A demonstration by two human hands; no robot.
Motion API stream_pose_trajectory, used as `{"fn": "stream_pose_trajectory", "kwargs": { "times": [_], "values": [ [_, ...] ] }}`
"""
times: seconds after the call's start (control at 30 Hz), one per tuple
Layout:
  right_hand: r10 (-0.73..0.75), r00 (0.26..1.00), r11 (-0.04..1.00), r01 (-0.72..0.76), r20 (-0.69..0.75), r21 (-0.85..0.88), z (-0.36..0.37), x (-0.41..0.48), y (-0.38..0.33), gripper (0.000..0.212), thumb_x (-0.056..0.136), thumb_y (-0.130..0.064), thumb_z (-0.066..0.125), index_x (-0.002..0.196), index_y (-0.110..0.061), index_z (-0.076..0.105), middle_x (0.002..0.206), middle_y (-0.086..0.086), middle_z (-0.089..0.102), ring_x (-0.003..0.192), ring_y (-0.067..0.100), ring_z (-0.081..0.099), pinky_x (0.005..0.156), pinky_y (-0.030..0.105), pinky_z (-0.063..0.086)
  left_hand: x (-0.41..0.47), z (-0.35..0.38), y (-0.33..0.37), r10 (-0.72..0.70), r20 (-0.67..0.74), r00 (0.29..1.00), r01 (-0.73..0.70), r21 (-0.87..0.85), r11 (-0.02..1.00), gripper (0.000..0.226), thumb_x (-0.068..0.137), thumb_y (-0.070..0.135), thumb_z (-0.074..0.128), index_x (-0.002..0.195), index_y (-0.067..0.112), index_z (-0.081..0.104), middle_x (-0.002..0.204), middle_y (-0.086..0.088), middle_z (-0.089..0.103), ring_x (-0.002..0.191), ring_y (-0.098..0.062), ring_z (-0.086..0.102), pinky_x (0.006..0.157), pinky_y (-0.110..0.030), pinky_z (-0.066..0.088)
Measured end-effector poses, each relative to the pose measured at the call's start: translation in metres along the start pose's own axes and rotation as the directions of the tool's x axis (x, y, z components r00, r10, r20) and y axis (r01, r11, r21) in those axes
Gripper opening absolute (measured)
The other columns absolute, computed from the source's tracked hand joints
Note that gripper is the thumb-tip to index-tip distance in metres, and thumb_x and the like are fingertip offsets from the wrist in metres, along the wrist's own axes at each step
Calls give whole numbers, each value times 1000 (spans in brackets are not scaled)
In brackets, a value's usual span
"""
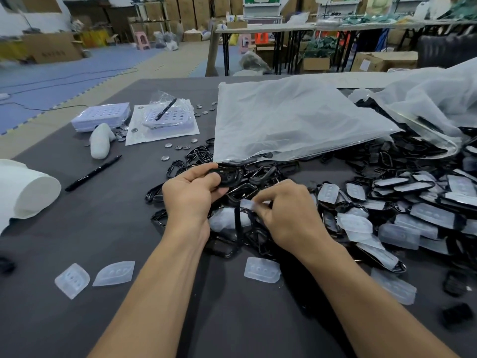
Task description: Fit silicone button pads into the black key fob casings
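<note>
The black casing (228, 177) being worked on is held just above the heap of empty casings (260, 174). The left hand (188, 196) grips it, thumb and curled fingers wrapped round its near end. Just below and to the right, the right hand (286, 210) pinches a translucent silicone pad (247, 204) between thumb and fingertips, close to the casing but not touching it. The step looks to be mating the two. Doing it well likely means turning the casing so its hollow inner side faces the pad and lining the raised domes up with the button holes. One end should be seated first, then the pad pressed along its length so the skirt lies flat inside the rim with no corner riding up. The pad is blurred and half covered by fingers, so I cannot tell which way its domes face, and that is worth checking before pressing. Further out, fitted casings (426, 215) pile up to the right and spare pads (262, 270) lie on the grey table (116, 228). A plastic bag (284, 120) covers the far side of the heap, and a black pen (93, 173) rests to the left.
</note>
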State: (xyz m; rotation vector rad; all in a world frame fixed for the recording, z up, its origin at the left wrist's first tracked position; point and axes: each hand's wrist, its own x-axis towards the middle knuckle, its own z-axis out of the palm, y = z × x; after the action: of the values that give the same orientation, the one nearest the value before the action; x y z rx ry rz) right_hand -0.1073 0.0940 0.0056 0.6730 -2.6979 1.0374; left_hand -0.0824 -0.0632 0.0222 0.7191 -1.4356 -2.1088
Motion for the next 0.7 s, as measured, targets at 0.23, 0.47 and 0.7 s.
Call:
{"fn": "stream_pose_trajectory", "kwargs": {
  "times": [0.23, 0.47, 0.7],
  "values": [
    [315, 949, 718, -227, -17, 658, -12, -2, 1, 12, 88, -22, 78, 78, -28, 82, 63, -3, 70, 56, 7, 56, 55, 25, 48, -1, 2, -2, -11, 26, 1000, 10, 39, 999, 24, 87, -14, 67, 85, 7, 77, 72, -7, 78, 65, -16, 76, 57, -20, 58],
    [348, 928, 505, -304, 132, 808, -21, -6, -5, 19, 87, -13, 78, 68, -16, 78, 48, -4, 54, 42, 7, 40, 45, 19, 37, -15, 10, -10, 1, 110, 994, -17, 146, 989, 23, 84, -14, 69, 84, 7, 79, 76, -10, 78, 63, -15, 74, 57, -21, 58],
    [365, 918, 386, -301, 155, 872, -27, -5, -3, 20, 90, -3, 70, 78, -14, 81, 76, 14, 66, 73, 27, 55, 60, 27, 53, -22, 15, -13, 3, 183, 983, -37, 179, 983, 24, 85, -14, 67, 84, 7, 79, 71, -8, 77, 62, -17, 74, 57, -22, 59]
  ]
}}
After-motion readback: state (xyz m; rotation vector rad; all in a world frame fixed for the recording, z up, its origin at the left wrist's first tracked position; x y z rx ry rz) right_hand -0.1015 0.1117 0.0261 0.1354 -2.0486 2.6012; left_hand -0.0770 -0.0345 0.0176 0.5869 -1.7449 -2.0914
